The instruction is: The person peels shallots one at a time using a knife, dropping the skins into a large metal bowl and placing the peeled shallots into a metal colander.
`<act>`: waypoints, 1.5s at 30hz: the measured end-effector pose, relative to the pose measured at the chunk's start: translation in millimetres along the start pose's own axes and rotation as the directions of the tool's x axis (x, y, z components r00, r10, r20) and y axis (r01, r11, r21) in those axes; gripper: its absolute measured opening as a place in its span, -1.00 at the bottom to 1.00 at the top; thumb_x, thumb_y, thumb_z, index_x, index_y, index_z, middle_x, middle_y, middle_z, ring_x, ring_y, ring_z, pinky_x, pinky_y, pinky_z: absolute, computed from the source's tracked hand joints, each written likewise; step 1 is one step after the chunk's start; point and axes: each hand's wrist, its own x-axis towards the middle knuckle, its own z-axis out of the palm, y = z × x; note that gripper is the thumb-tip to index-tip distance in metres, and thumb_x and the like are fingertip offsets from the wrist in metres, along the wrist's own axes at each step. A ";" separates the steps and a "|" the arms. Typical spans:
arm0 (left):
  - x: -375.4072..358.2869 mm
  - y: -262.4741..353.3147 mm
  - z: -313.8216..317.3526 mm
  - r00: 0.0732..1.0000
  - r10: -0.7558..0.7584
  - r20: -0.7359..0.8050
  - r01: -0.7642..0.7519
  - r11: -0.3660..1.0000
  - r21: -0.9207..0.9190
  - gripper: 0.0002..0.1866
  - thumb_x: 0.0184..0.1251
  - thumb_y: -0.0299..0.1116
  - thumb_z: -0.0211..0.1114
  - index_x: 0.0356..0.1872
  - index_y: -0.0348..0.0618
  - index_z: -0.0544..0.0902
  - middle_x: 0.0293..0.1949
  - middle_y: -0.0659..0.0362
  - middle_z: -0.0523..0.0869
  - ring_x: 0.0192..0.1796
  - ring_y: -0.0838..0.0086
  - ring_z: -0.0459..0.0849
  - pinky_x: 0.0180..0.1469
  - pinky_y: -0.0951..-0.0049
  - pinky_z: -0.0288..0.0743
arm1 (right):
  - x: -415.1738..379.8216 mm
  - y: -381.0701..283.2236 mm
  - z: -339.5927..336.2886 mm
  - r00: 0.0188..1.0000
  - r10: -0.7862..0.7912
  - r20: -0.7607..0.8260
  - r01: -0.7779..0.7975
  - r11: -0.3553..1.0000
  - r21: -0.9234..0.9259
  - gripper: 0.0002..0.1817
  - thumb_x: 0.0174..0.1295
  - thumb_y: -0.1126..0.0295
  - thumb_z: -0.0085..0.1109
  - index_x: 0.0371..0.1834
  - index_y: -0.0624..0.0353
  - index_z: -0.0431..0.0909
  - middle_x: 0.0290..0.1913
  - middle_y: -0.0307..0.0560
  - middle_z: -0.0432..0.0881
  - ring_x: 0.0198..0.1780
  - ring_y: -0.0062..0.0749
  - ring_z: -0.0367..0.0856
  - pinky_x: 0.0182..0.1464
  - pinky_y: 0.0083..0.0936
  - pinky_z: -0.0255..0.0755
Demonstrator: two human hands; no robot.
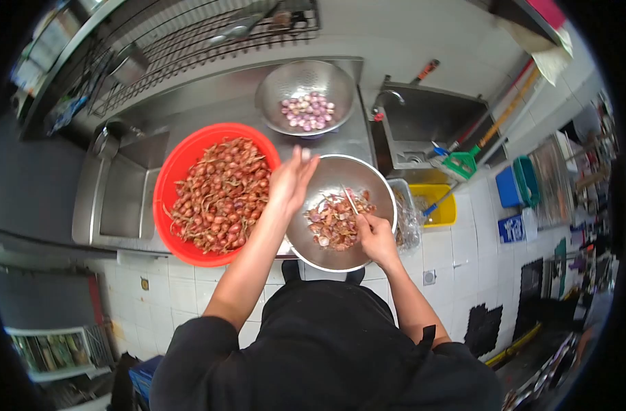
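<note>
My left hand (294, 179) is raised between the red tub and the steel bowl, with a small pale peeled shallot (306, 155) between its fingertips. In my right hand (376, 238) is a small knife (351, 199), its blade pointing up and away over the bowl. The steel bowl (301, 255) below holds a heap of shallot skins and trimmings (338, 222). To the left, unpeeled red-brown shallots (220, 195) fill the red tub (163, 198). Farther back, a perforated steel colander (270, 92) contains peeled, purple-white shallots (309, 111).
A steel sink (124, 198) lies left of the tub, another sink (432, 116) at the back right. Overhead runs a wire rack (189, 51). Right of the bowl are a clear plastic bag (410, 226), a yellow bin (444, 207) and a green-headed long-handled tool (461, 163).
</note>
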 end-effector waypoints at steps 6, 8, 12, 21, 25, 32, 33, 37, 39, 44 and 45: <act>38.9 21.8 32.7 0.987 0.103 0.127 -0.135 0.950 0.281 -0.69 0.47 -0.35 0.18 0.00 -0.47 0.50 -0.08 -0.14 0.68 -0.14 0.18 0.75 -0.01 0.24 0.69 | 2.1 -0.8 0.4 0.988 0.121 0.096 -0.129 0.988 0.080 -0.64 0.45 0.26 0.05 -0.35 0.37 0.61 -0.61 -0.12 0.52 -0.51 -0.55 0.43 -0.43 -0.44 0.33; 16.6 8.1 19.0 0.983 0.044 0.180 -0.153 0.737 0.658 -0.71 0.43 -0.26 0.28 -0.05 -0.32 0.61 -0.44 0.09 0.75 -0.39 0.44 0.75 -0.30 0.48 0.61 | 2.5 2.3 0.2 0.983 0.149 0.104 -0.158 0.985 0.076 -0.64 0.45 0.25 0.05 -0.32 0.37 0.63 -0.60 -0.15 0.52 -0.51 -0.57 0.43 -0.42 -0.47 0.33; -30.8 -38.5 -45.3 0.825 0.277 0.493 -0.493 -0.075 0.867 -0.57 0.28 -0.46 0.28 0.18 -0.24 0.57 -0.23 -0.03 0.78 -0.16 0.13 0.76 -0.02 0.19 0.59 | 1.7 18.8 -2.5 0.992 0.128 0.023 -0.128 0.992 0.020 -0.65 0.47 0.22 0.06 -0.38 0.26 0.60 -0.63 -0.34 0.44 -0.61 -0.70 0.32 -0.58 -0.60 0.18; -69.4 96.3 -121.4 0.837 0.477 0.268 -0.007 -0.480 0.877 -0.77 0.12 -0.53 0.27 -0.17 -0.18 0.71 -0.24 -0.11 0.75 -0.17 0.02 0.72 -0.11 0.09 0.62 | 8.9 -3.1 0.3 0.977 0.139 0.161 -0.122 0.986 -0.110 -0.64 0.39 0.25 0.15 -0.15 0.44 0.64 -0.50 -0.09 0.62 -0.46 -0.59 0.46 -0.38 -0.50 0.36; -81.9 125.3 -165.0 0.950 0.311 0.039 0.168 -0.608 0.776 -0.80 0.06 -0.55 0.29 -0.26 -0.16 0.75 -0.25 -0.08 0.75 -0.01 -0.01 0.65 0.11 0.11 0.54 | 8.7 -10.0 8.3 0.971 0.118 0.209 -0.131 0.990 0.049 -0.64 0.40 0.29 0.13 0.05 0.42 0.57 -0.40 -0.10 0.68 -0.40 -0.63 0.50 -0.32 -0.56 0.40; -104.9 112.0 -97.5 0.961 0.234 -0.145 -0.055 0.679 0.732 -0.78 0.35 -0.50 0.34 -0.02 -0.26 0.61 -0.33 0.10 0.74 -0.24 0.52 0.69 -0.17 0.50 0.58 | -1.0 -38.9 6.7 0.957 -0.033 0.289 -0.057 0.953 0.297 -0.59 0.46 0.37 0.06 0.32 0.28 0.43 -0.11 -0.11 0.68 -0.22 -0.63 0.56 -0.10 -0.59 0.48; -105.3 98.0 -82.8 0.969 0.210 -0.126 -0.053 0.682 0.729 -0.78 0.35 -0.50 0.34 -0.02 -0.26 0.61 -0.33 0.10 0.74 -0.24 0.52 0.69 -0.17 0.50 0.58 | -3.9 -47.0 5.9 0.943 -0.061 0.328 -0.066 0.929 0.363 -0.57 0.45 0.40 0.06 0.35 0.28 0.40 -0.05 -0.09 0.68 -0.19 -0.61 0.57 -0.07 -0.59 0.48; -108.9 41.2 -31.5 0.964 0.134 0.230 -0.211 0.911 0.355 -0.78 0.35 -0.59 0.27 -0.01 -0.31 0.58 -0.15 0.06 0.72 -0.14 0.43 0.72 -0.09 0.47 0.64 | -11.1 -78.0 1.8 0.921 -0.183 0.343 0.030 0.913 0.407 -0.48 0.41 0.47 0.07 0.43 0.27 0.29 -0.07 -0.17 0.63 -0.08 -0.62 0.57 0.09 -0.58 0.41; -111.4 20.1 -14.6 0.951 0.137 0.276 -0.222 0.927 0.303 -0.79 0.35 -0.59 0.28 -0.03 -0.31 0.58 -0.14 0.05 0.72 -0.14 0.44 0.72 -0.09 0.47 0.63 | -12.2 -80.0 4.7 0.929 -0.195 0.315 0.032 0.890 0.456 -0.46 0.40 0.48 0.08 0.44 0.27 0.28 -0.05 -0.13 0.63 -0.08 -0.63 0.56 0.10 -0.58 0.39; -113.7 -1.8 5.8 0.944 0.164 0.287 -0.266 0.892 0.365 -0.81 0.30 -0.62 0.31 -0.08 -0.35 0.58 -0.12 0.02 0.74 -0.15 0.45 0.72 -0.09 0.41 0.62 | -11.4 -76.2 -2.6 0.948 -0.211 0.237 0.073 0.872 0.484 -0.43 0.40 0.46 0.08 0.47 0.22 0.25 -0.14 -0.13 0.65 -0.24 -0.67 0.51 -0.06 -0.62 0.42; -113.6 -2.2 7.7 0.944 0.156 0.290 -0.261 0.893 0.368 -0.81 0.30 -0.62 0.31 -0.08 -0.35 0.58 -0.12 0.02 0.74 -0.15 0.45 0.72 -0.09 0.41 0.62 | -13.0 -79.9 -7.4 0.951 -0.206 0.230 0.071 0.871 0.486 -0.43 0.40 0.46 0.08 0.47 0.22 0.25 -0.14 -0.13 0.65 -0.24 -0.67 0.51 -0.06 -0.62 0.42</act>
